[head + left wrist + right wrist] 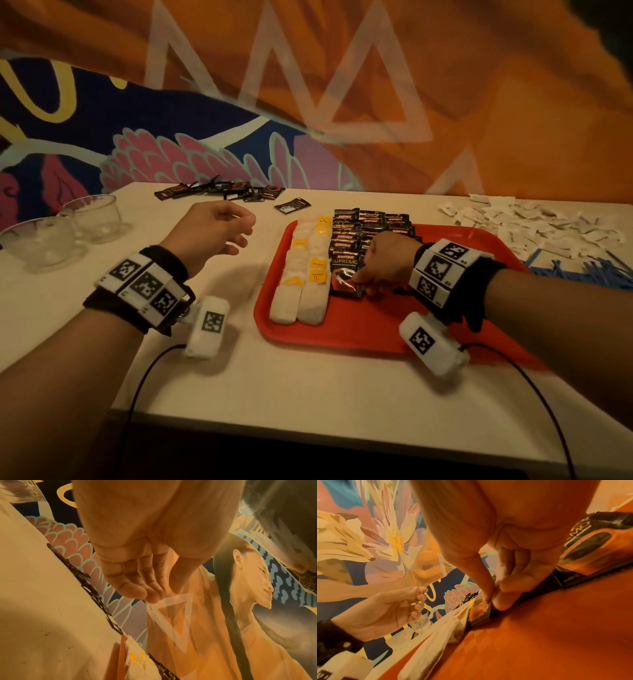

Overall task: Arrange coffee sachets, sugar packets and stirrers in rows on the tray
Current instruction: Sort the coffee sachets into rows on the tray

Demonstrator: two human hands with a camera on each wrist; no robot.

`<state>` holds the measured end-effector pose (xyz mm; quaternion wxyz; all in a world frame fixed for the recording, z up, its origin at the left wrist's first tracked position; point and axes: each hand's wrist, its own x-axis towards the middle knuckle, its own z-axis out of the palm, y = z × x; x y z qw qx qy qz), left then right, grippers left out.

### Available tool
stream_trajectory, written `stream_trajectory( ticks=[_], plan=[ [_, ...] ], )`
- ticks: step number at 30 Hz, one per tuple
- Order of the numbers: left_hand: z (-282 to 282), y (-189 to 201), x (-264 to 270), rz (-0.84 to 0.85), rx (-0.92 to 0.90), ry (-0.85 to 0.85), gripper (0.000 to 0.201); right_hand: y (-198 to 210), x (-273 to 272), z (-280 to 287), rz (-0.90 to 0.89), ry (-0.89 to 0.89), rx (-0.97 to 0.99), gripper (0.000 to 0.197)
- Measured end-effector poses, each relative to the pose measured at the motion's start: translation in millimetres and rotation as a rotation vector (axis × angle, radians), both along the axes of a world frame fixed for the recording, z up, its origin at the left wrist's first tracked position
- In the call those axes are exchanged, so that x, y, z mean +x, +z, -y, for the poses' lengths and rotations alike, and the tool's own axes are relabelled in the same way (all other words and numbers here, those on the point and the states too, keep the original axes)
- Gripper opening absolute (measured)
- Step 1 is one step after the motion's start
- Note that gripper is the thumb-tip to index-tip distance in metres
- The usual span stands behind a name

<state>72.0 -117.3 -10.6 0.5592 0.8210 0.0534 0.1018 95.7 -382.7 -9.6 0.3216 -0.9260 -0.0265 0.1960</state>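
A red tray (359, 325) holds two rows of white and yellow packets (303, 274) on its left and rows of black coffee sachets (363, 233) beside them. My right hand (359, 279) is low over the tray and pinches the nearest coffee sachet (344, 284) at its near edge. In the right wrist view, thumb and forefinger of that hand (491, 601) nip the sachet (479, 612) against the tray floor (556, 635). My left hand (226, 226) hovers over the table left of the tray, fingers loosely curled (137, 588), holding nothing.
Loose coffee sachets (219, 192) lie along the table's far edge, one more (293, 205) nearer the tray. A heap of white sugar packets (534, 226) and blue stirrers (582, 270) sit right of the tray. Two glass bowls (92, 216) stand at far left.
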Motion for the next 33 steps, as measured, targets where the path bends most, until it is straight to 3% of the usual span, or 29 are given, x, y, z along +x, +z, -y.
stream_trajectory(
  ticks=[5,11,17,20,25,28,33],
  plan=[
    [-3,1,0,-0.007,-0.011,0.005,0.012,2,-2,-2,-0.005,0.034,-0.046,0.025],
    [-4,2,0,-0.006,0.000,0.001,0.009,1,-4,-1,0.029,0.039,-0.067,0.019],
    [-11,3,7,-0.049,0.097,0.007,0.010,12,-10,5,0.142,0.096,-0.245,0.030],
    [-18,4,23,-0.112,0.260,0.018,0.013,18,-8,5,0.249,0.188,-0.323,0.027],
    [-30,5,75,-0.291,0.657,0.052,0.044,27,6,3,0.434,0.266,-0.347,0.020],
    [-31,0,119,-0.386,0.954,0.043,0.068,30,13,2,0.447,0.307,-0.294,0.020],
    [-29,-5,201,-0.460,1.176,0.028,0.099,34,28,8,0.402,0.423,-0.274,0.019]
  ],
)
